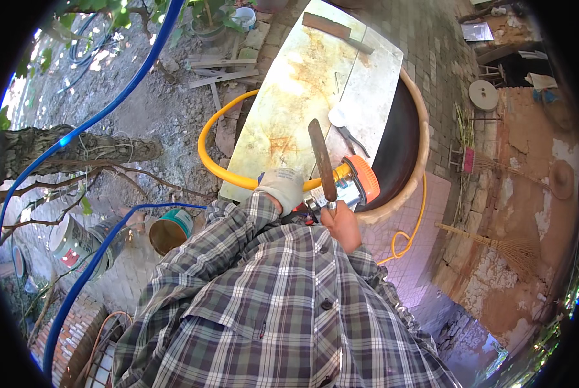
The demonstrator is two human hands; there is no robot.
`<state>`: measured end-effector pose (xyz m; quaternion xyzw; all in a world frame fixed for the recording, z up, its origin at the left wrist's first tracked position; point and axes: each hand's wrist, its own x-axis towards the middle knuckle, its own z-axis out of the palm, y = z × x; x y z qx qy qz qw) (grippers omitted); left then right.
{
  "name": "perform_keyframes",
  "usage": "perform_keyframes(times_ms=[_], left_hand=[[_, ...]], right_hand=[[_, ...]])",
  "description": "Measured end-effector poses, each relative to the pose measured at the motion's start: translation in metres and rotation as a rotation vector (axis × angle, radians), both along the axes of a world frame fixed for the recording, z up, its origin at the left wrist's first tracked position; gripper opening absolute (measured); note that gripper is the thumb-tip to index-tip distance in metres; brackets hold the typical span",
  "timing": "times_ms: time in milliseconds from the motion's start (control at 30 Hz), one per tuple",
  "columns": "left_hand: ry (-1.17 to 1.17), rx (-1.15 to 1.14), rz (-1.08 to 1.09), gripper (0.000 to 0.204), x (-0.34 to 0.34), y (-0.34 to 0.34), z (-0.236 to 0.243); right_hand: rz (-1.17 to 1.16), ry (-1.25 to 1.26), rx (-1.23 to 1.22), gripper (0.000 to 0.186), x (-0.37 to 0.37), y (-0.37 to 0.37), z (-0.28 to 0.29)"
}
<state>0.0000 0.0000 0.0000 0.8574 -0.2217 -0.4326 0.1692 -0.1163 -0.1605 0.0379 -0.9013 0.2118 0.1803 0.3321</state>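
Observation:
My left hand [283,187], in a white work glove, is closed around a thick yellow hose [213,163] close to my body. My bare right hand [342,226] grips the handle of a knife [322,155]. Its long, rust-brown blade points up and away from me, over the board. Just beyond that hand lies an orange-ended device [365,178], with the hose's end at its yellow fitting; the hands partly hide its body. Farther off on the stained white board [302,84] are dark-handled pliers [354,140] and a small white round item [337,117].
The board lies across a large dark vat [403,123] with a pale rim. A rusty metal piece [327,26] rests at its far end. Blue hose [108,119] crosses the left side, near a tree trunk [76,152] and buckets [171,231]. A broom [509,252] is at right.

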Motion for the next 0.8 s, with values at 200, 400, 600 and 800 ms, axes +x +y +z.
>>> perform_keyframes(times_ms=[200, 400, 600, 800], left_hand=[[-0.153, -0.152, 0.115, 0.031, 0.013, -0.003, 0.009], [-0.102, -0.091, 0.076, 0.031, 0.006, -0.018, 0.001], [-0.097, -0.034, 0.16, 0.028, 0.013, -0.013, -0.007], [-0.081, -0.045, 0.133, 0.027, 0.014, -0.011, -0.002]], right_hand=[[-0.02, -0.014, 0.056, 0.033, 0.014, 0.01, 0.01], [0.05, 0.049, 0.031, 0.037, 0.007, -0.001, 0.023], [0.149, 0.168, 0.013, 0.037, -0.034, -0.027, 0.047], [0.134, 0.194, 0.042, 0.032, -0.037, -0.021, 0.074]])
